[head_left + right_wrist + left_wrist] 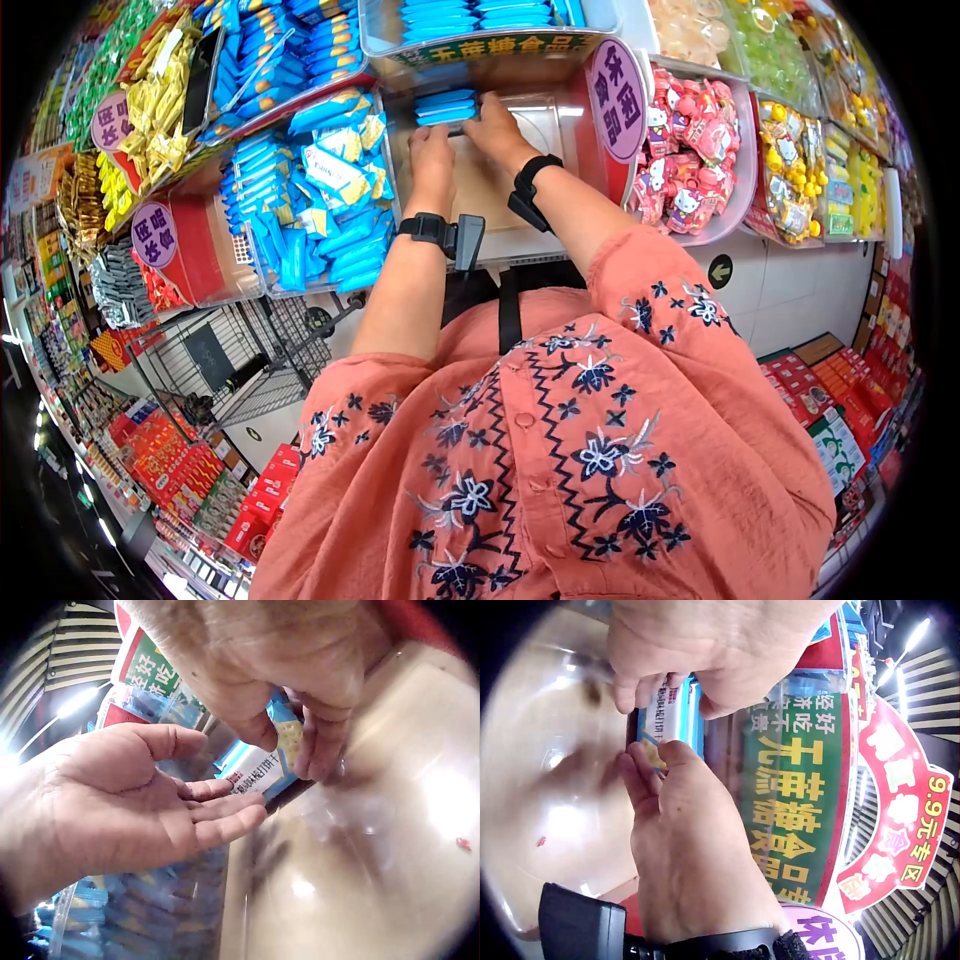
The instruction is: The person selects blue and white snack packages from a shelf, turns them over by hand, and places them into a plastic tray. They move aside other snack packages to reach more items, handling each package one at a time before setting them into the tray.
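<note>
Small blue-and-white cracker packs (446, 106) stand in a short row at the back of a clear-sided bin (520, 215). My right hand (500, 132) pinches a pack (259, 769) between thumb and fingers at its right end. The left hand (432, 165) is at the row's other end; in the right wrist view the left hand (127, 795) has its palm showing, fingers nearly straight against or beside the pack, thumb apart. In the left wrist view the left hand (705, 645) spans the pack (667, 720) opposite the right hand (697, 840).
A bin of blue packs (340, 190) adjoins on the left, pink bagged sweets (690, 150) on the right. Above the back edge is a green sign (791, 802). A round purple sign (615, 100) rises beside the right forearm. A wire cart (260, 360) stands lower left.
</note>
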Demonstrator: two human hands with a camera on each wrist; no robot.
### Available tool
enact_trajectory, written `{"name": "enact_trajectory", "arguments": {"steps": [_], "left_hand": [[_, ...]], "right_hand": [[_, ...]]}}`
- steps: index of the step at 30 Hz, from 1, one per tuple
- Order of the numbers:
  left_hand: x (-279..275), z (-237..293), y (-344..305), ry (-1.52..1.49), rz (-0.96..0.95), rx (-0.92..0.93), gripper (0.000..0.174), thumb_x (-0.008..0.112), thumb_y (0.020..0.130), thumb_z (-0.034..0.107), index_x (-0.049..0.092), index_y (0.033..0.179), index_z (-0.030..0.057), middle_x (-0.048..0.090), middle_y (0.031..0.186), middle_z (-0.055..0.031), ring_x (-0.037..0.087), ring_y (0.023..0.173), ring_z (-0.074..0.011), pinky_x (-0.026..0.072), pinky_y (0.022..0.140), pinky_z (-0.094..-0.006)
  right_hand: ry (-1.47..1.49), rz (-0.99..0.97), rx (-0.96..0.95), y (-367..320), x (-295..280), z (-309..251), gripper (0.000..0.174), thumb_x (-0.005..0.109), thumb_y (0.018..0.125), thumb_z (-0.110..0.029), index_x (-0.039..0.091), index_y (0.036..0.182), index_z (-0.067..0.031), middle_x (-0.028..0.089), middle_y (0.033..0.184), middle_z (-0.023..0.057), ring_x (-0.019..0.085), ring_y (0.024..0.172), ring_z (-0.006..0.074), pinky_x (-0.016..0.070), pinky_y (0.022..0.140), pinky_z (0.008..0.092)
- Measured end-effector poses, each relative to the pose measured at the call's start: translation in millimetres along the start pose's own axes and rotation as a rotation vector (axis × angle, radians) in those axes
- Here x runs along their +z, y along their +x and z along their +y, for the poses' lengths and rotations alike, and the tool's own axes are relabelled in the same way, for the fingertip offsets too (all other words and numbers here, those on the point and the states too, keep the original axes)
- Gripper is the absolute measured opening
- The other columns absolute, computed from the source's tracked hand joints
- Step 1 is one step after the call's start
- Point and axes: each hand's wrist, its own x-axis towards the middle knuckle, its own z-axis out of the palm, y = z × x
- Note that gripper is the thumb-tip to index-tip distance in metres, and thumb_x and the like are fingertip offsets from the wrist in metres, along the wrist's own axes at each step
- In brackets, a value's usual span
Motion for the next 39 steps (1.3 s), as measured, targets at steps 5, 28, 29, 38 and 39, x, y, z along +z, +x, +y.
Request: {"name": "enact_trajectory", "arguments": {"steps": [5, 28, 29, 38, 39], "left_hand": [[-1, 0, 3, -0.03, 0.023, 0.003, 0.042, 0.063, 0.093, 0.022, 0.048, 0.125, 0.0005, 0.055, 0.11, -0.0098, 0.054, 0.104, -0.0217, 0.0491, 0.085, -0.0343], [2, 0, 9, 0.014, 0.05, -0.021, 0.04, 0.064, 0.092, 0.02, 0.049, 0.119, -0.0052, 0.058, 0.115, -0.0156, 0.061, 0.106, -0.0266, 0.0529, 0.083, -0.032], [2, 1, 7, 0.007, 0.051, -0.024, 0.04, 0.064, 0.092, 0.02, 0.049, 0.119, -0.0061, 0.058, 0.116, -0.0164, 0.06, 0.108, -0.0277, 0.0533, 0.085, -0.0331], [-1, 0, 4, -0.058, -0.013, -0.032, 0.044, 0.062, 0.094, 0.021, 0.047, 0.121, -0.0104, 0.056, 0.122, -0.0197, 0.058, 0.119, -0.0345, 0.052, 0.097, -0.0391], [-2, 1, 2, -0.055, -0.027, -0.029, 0.044, 0.061, 0.094, 0.021, 0.047, 0.122, -0.0106, 0.056, 0.122, -0.0197, 0.058, 0.119, -0.0341, 0.0519, 0.097, -0.0391]], "right_hand": [[-0.121, 0.087, -0.013, -11, -6, -8, 0.051, 0.07, 0.079, -0.018, 0.051, 0.12, 0.0055, 0.059, 0.114, 0.0351, 0.057, 0.113, 0.0472, 0.0473, 0.098, 0.0476], [-0.074, -0.053, -0.112, 14, -3, 1, 0.039, 0.07, 0.077, -0.022, 0.06, 0.104, 0.0045, 0.067, 0.098, 0.0263, 0.065, 0.095, 0.0407, 0.0506, 0.083, 0.0442], [-0.084, -0.061, -0.099, 14, -5, 0, 0.04, 0.071, 0.076, -0.023, 0.06, 0.104, 0.0045, 0.067, 0.097, 0.0263, 0.065, 0.094, 0.0406, 0.0506, 0.083, 0.0441], [-0.035, -0.07, -0.099, 7, -11, -1, 0.039, 0.07, 0.073, -0.019, 0.06, 0.101, 0.0063, 0.066, 0.098, 0.0296, 0.064, 0.097, 0.0447, 0.0506, 0.084, 0.0467], [-0.043, -0.067, -0.101, 5, -11, -2, 0.039, 0.07, 0.074, -0.02, 0.06, 0.1, 0.0063, 0.066, 0.098, 0.0296, 0.064, 0.097, 0.0449, 0.0506, 0.084, 0.0468]]}}
